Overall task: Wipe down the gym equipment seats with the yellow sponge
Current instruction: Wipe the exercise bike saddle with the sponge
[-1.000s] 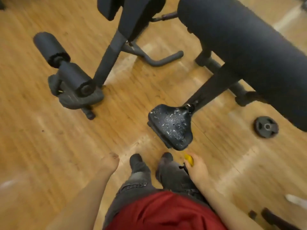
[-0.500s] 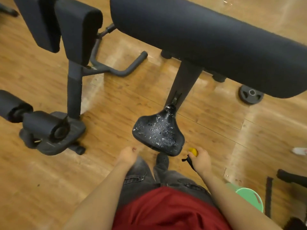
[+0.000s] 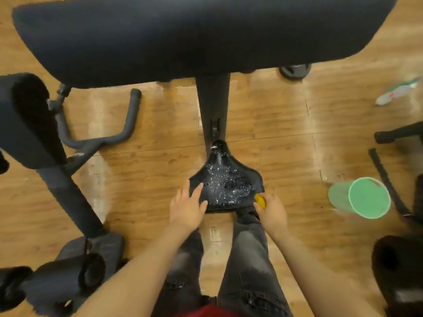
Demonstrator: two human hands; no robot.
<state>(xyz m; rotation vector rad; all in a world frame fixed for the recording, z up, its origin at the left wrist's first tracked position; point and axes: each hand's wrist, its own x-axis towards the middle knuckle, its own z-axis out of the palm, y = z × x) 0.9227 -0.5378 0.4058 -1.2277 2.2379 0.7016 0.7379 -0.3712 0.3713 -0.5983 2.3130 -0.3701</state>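
Note:
A small black saddle-shaped seat (image 3: 225, 179) sits low in front of me, its top speckled with wet foam. My left hand (image 3: 187, 205) lies flat with straight fingers on the seat's left rear edge. My right hand (image 3: 272, 209) grips the yellow sponge (image 3: 260, 200) at the seat's right rear corner; most of the sponge is hidden in my fist. A long black padded bench (image 3: 183, 33) spans the top of the view, above the seat's post (image 3: 214, 104).
A green bucket (image 3: 360, 197) stands on the wooden floor to the right. Another machine's pads and foam rollers (image 3: 68, 274) fill the left side. A weight plate (image 3: 295, 69) lies behind the bench. A white bottle (image 3: 396, 92) lies far right, beside dark equipment legs (image 3: 398, 132).
I have stepped closer and squared up to the seat. My left hand has come up from my thigh onto the seat's left edge. My right hand has brought the sponge to its right corner.

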